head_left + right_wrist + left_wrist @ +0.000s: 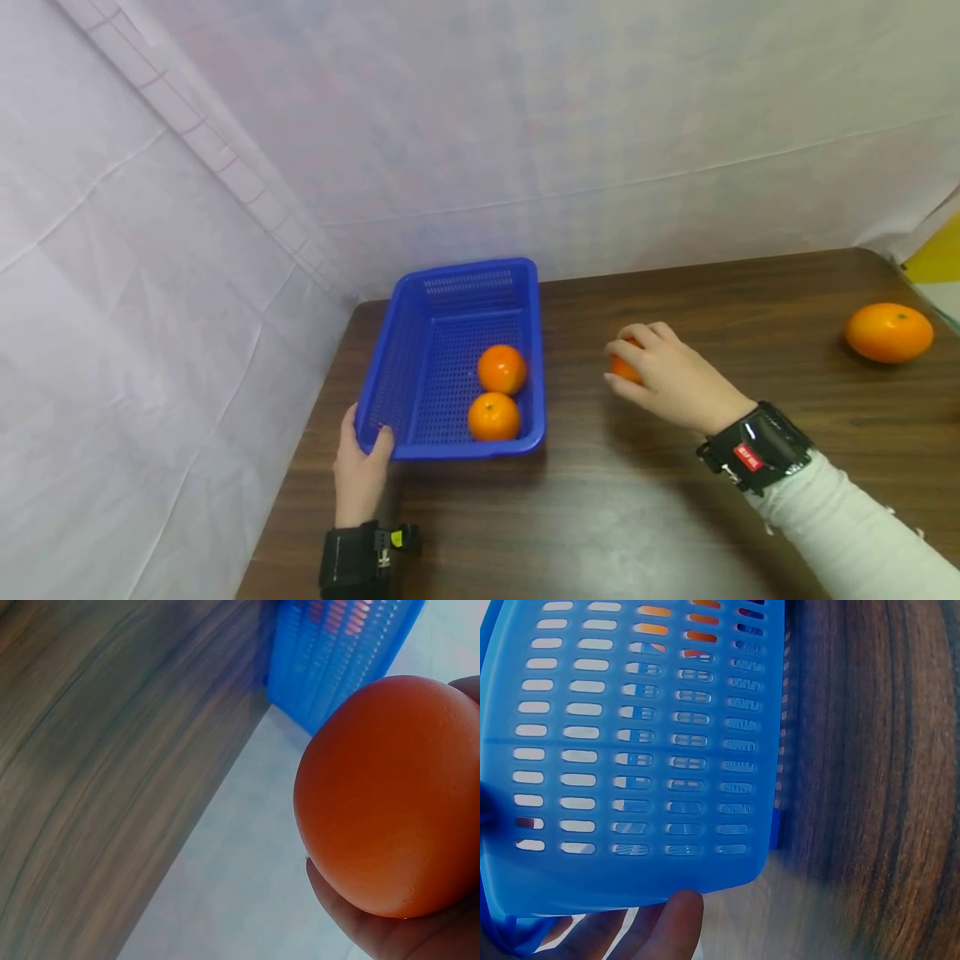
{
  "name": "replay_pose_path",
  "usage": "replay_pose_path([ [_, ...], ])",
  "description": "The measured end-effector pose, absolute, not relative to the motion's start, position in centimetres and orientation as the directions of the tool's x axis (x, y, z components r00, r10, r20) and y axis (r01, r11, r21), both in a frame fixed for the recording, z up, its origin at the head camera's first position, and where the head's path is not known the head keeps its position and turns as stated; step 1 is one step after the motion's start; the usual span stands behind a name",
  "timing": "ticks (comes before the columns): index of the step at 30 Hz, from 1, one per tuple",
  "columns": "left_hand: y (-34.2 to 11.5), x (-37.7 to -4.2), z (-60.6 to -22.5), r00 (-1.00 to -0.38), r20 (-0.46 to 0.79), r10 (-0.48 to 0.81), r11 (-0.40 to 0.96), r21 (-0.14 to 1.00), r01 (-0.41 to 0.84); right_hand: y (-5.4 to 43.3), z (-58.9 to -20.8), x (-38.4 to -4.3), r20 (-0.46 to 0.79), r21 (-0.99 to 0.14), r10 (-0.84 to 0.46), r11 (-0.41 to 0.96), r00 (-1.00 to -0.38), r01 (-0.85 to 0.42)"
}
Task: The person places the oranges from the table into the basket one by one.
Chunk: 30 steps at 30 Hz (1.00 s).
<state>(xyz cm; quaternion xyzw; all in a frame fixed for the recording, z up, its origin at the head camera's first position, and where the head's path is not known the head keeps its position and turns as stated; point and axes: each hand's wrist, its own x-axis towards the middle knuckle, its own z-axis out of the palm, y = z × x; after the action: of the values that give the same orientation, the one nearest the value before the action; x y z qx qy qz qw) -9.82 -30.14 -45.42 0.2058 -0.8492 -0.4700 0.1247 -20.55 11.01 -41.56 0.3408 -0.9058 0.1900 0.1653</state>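
A blue plastic basket (pixel 420 383) with slotted walls stands on the table in the head view, two oranges (pixel 502 369) lying against its right side. My left hand (pixel 362 471) grips its near left corner, thumb over the rim; in the left wrist view fingers (pixel 679 922) curl under the basket wall (pixel 645 877). To the right of the basket, my right hand (pixel 663 375) holds another orange (pixel 626 367), mostly covered by the fingers in the head view. The right wrist view shows this orange (pixel 390 802) large, apart from the basket (pixel 330 667).
One more orange fruit (pixel 888 333), longer in shape, lies near the table's right edge. The dark wooden table (pixel 600 517) meets a pale cloth wall (pixel 600 167) behind and another cloth (pixel 150 333) at the left. Something yellow (pixel 937 254) shows beyond the right edge.
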Motion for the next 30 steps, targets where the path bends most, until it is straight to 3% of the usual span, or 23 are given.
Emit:
replay_pose_path([
  [30,-30.1,-9.8,-45.6,-0.88,0.046,-0.473,0.476,0.854,-0.211,2.5,-37.7,-20.1,0.429,-0.191,-0.665,0.594,-0.611,-0.781],
])
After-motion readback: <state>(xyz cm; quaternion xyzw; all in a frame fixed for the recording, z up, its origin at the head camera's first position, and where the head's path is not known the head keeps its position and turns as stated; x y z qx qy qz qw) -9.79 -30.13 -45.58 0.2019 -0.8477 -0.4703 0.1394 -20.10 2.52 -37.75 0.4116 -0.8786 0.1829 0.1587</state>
